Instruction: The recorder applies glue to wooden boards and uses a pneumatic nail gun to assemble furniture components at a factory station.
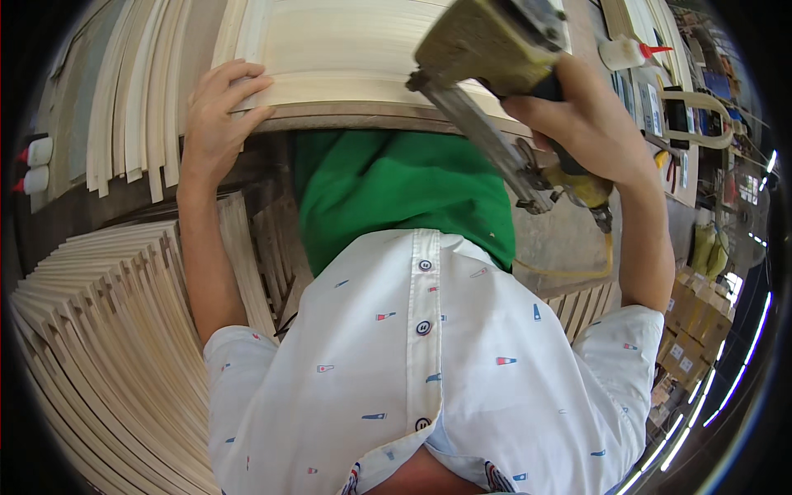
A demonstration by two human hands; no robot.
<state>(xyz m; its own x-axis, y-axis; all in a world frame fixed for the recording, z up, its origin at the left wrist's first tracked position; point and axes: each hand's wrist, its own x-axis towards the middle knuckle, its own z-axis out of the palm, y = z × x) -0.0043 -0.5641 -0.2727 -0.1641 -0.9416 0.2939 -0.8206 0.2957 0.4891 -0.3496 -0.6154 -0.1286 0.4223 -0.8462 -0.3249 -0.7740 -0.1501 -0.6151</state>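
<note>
- Two hands busy here, both at the top of the frame, working on a pale wood panel (363, 49) lying on a bench (363, 120).
- Left hand (216, 120), upper left: palm flat on the panel's near corner, fingers (247, 89) spread and curled over the edge — pressing it down, not clutching anything.
- Right hand (590, 124), upper right: fingers closed tight round the grip of a nail gun (495, 49). Its body is yellowish, and the long metal magazine slants down toward the middle of the frame.
- The gun's nose sits over the panel's near edge, right of centre. Can't tell if it's actually touching the wood — the gun body hides the tip.
- Looks to me like the fastening step: one hand pinning the piece, the other lining up the gun.
- Next move, I'd guess, calls for seating the nose square on the edge and keeping the left fingers well away from the firing line. They're well apart from the gun right now.
- A yellow hose (577, 268) runs down from the gun's handle, mid right.
- Other stuff: glue bottle (627, 54) upper right, bundles of thin strips (132, 107) upper left, and a stack of slatted wooden frames (107, 330) lower left.
</note>
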